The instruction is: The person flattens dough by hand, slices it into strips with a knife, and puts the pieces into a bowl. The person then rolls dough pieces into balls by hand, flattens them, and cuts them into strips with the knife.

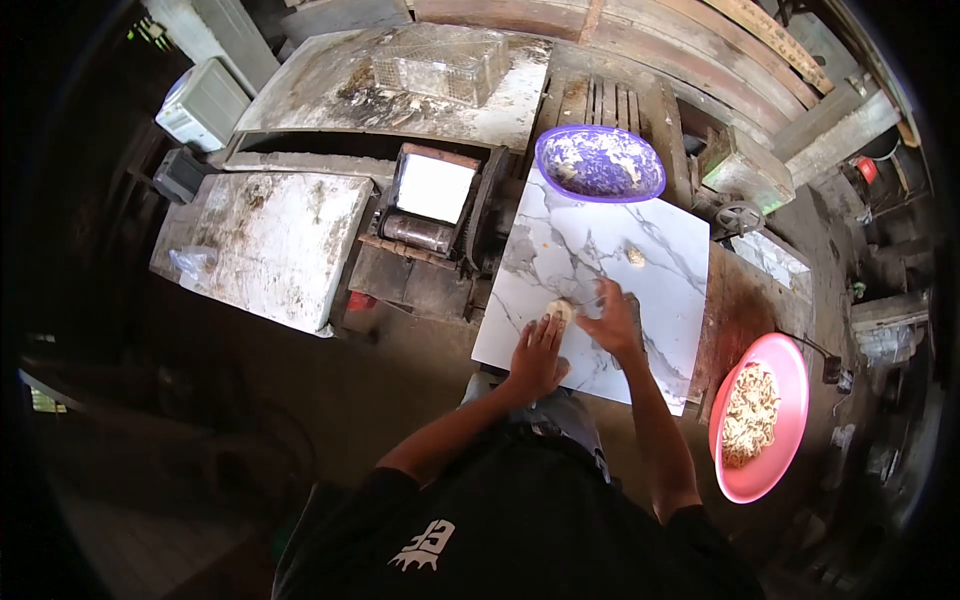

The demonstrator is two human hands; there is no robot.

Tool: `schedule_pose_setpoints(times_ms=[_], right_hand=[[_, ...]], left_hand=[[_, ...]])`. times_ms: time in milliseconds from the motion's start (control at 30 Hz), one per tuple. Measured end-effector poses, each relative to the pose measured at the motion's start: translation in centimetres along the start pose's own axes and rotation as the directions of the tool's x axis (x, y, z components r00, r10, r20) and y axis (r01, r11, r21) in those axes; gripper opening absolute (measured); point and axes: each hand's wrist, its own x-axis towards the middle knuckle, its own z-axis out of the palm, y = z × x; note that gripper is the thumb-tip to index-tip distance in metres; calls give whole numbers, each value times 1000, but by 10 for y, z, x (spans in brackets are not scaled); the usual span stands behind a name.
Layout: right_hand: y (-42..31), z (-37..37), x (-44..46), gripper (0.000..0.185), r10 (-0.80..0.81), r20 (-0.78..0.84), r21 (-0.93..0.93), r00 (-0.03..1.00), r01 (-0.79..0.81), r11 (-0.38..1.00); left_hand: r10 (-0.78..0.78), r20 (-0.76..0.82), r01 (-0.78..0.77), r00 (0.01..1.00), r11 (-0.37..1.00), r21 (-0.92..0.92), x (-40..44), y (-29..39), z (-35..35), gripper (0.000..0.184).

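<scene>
A small pale lump of dough [560,309] lies on the white marbled board [640,225]. My left hand [538,355] rests flat by it, the fingertips touching its near edge. Just right of the lump, my right hand [611,320] is held with its fingers apart and nothing in them. A dark flat tool [634,318] lies partly hidden beneath my right wrist. Farther up the board sits a smaller beige piece [635,256].
A purple basin [600,163] with pale residue stands at the board's far edge. At right is a pink basin [790,400] of pale strips. A roller machine [420,232] and a stained white table [270,240] stand left.
</scene>
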Motion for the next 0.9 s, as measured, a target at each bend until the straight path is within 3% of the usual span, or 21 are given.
schedule_pose_setpoints(times_ms=[67, 100, 133, 267, 333, 400, 500, 633, 667, 733, 767, 833, 900], right_hand=[[-8, 22, 6, 69, -95, 108, 39, 990, 91, 995], [-12, 31, 7, 69, -97, 112, 37, 989, 93, 995], [-16, 40, 9, 68, -147, 142, -83, 979, 160, 984], [-32, 51, 8, 65, -267, 189, -356, 945, 320, 878], [-38, 58, 2, 55, -282, 129, -358, 951, 310, 881], [-37, 67, 0, 36, -235, -28, -421, 972, 202, 884], [-41, 82, 5, 24, -254, -137, -531, 958, 145, 835], [-45, 79, 20, 23, -233, -22, -553, 972, 183, 813], [-41, 79, 26, 21, -291, 6, -534, 957, 249, 808], [-35, 76, 37, 20, -338, 37, -512, 940, 308, 802], [-34, 74, 44, 19, -338, 51, -479, 940, 320, 818], [-27, 74, 58, 15, -358, 33, -411, 933, 339, 846], [-15, 78, 75, 15, -352, 7, -368, 936, 330, 869]], left_hand=[[-11, -12, 10, 1000, 1000, -2, 0, 4, -3, 80], [-54, 103, 49, 993, 998, 46, 0, 8, -5, 80], [-101, 214, 81, 972, 992, 99, 1, 10, -9, 81], [-110, 123, 95, 986, 988, 121, -6, 9, -2, 85], [-88, 48, 81, 995, 987, 136, -9, 9, -3, 85], [-95, 77, 86, 992, 989, 121, -9, 9, 5, 86], [-99, 103, 90, 990, 992, 88, -9, 7, 10, 86], [-121, 117, 116, 986, 992, 54, -7, 9, 1, 84], [-120, 119, 115, 986, 992, 53, -3, 10, -9, 84], [-184, 288, 184, 940, 982, 27, 5, 13, -26, 81], [-182, 296, 183, 938, 983, 26, 4, 13, -26, 81], [-166, 120, 162, 979, 986, 42, 2, 13, -25, 80], [-159, 149, 149, 976, 986, 77, 5, 11, -23, 79]])
